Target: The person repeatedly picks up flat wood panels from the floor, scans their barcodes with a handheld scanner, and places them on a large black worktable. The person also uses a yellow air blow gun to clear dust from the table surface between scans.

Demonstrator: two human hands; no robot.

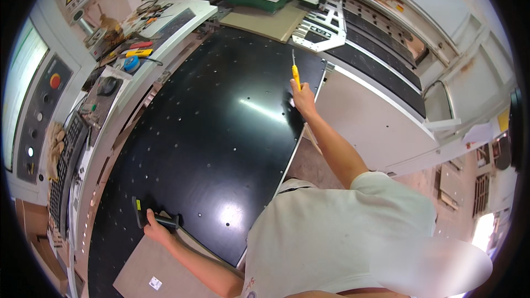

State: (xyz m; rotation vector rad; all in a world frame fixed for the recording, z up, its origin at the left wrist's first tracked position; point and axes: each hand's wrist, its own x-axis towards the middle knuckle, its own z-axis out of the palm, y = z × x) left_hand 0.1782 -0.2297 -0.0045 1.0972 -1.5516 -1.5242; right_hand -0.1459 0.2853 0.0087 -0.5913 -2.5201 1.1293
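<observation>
Head view: the right hand (302,99) is over the far right part of a large black panel (204,132), its fingers closed around the handle of a slim yellow-handled tool (296,74). The tool's thin metal shaft points to the far side, toward a white bracket (326,28) just beyond the panel; whether its tip touches the panel, I cannot tell.

At the near left, the left hand (158,230) is clamped on a black hand tool (168,221). A crosswise bar with a small yellow-green mark forms the tool's left end, and the handle reaches out to the right of the thumb. Most of this hand's fingers are hidden beneath it. A brown board (144,262) with a white label lies under the left forearm, at the near edge of the black panel.

Pale specks dot the black panel, and light glares off it near the middle and at the near right. Along the left, a tabletop (190,17) carries loose tools, among them a yellow one (139,53) and a round blue one (131,64). Nearer on that side are a black keyboard (69,160) and a control panel (41,116) with a red knob (54,80).
</observation>
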